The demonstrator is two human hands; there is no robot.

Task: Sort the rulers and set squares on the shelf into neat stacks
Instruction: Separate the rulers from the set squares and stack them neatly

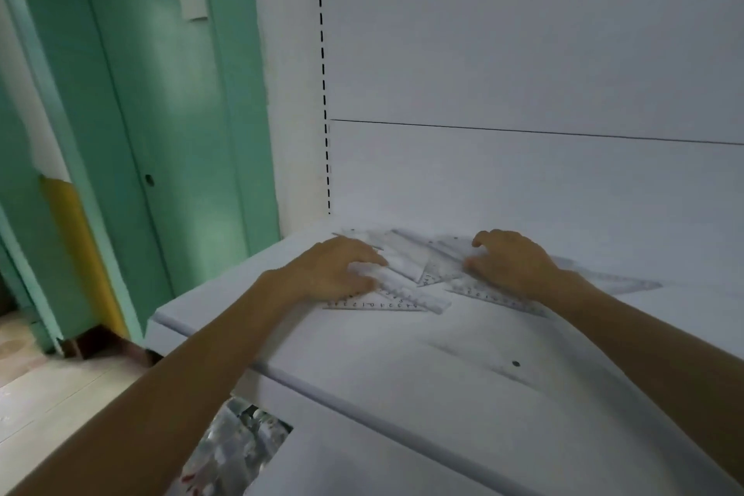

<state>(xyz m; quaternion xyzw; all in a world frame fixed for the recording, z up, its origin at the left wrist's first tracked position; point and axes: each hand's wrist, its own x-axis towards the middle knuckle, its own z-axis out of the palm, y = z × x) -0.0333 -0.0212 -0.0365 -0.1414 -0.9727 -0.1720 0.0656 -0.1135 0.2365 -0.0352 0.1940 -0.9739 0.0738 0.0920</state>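
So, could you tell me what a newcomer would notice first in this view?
Most likely the two hands in the middle: the left hand grips a straight ruler, and the right hand rests on a jumbled pile of clear set squares toward the back of the white shelf. Next, the mint-green door filling the left side stands out against all that white.

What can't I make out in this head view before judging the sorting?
Head view only.
- Piece count: the clear rulers and set squares overlap and blur into the white shelf.
- Grip: the left hand and right hand cover their contact, so pinching or resting is unclear.
- Ruler markings: too small and blurred.
- Packets under the shelf: cut off by its front edge and the left forearm.
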